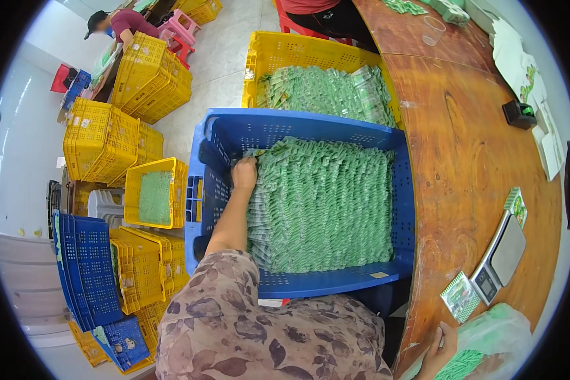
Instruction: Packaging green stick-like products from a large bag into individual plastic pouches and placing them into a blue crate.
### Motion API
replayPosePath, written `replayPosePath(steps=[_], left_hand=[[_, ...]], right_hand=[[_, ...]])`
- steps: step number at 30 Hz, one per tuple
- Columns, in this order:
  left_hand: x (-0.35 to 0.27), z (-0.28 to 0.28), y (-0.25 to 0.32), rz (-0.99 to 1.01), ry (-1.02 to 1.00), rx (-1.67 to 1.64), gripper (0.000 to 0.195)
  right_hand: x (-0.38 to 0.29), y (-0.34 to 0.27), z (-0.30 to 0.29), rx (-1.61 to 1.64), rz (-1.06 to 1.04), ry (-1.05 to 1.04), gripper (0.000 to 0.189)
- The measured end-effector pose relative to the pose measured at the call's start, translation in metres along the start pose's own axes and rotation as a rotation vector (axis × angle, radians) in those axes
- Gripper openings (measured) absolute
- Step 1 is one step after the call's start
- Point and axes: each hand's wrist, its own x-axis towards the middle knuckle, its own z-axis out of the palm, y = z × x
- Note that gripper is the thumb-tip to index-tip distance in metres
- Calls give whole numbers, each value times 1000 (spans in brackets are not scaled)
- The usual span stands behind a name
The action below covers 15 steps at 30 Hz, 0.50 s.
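Observation:
In front of me stands a blue plastic crate holding rows of tightly stacked green-and-clear plastic packets. My left hand reaches into its far left corner, against the end of the packet rows. Its fingertips are hidden, so a grip on a packet cannot be made out. At the lower right, my right hand has curled fingers and is beside a clear plastic bag of thin green sticks. One green-striped packet lies just beyond that hand, touching a digital scale.
The wooden table runs along my right, bearing a black tape dispenser and a plastic cup. A yellow crate of packets adjoins the blue one. Stacked yellow crates stand left. Two people are farther off.

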Motion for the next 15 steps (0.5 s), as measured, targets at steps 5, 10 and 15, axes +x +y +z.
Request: replayPosePath(steps=[5,10,15], left_hand=[[-20,0,-8,-91,2,122,8],[-15,-16,-3,-12,60,-80,8],[-20,4,-26,112,37,81,7]], right_hand=[[-4,-1,3,-15,21,-7,15],[0,-4,2,-21,14,-23,14],[6,-15,4,50,29,-2,11]])
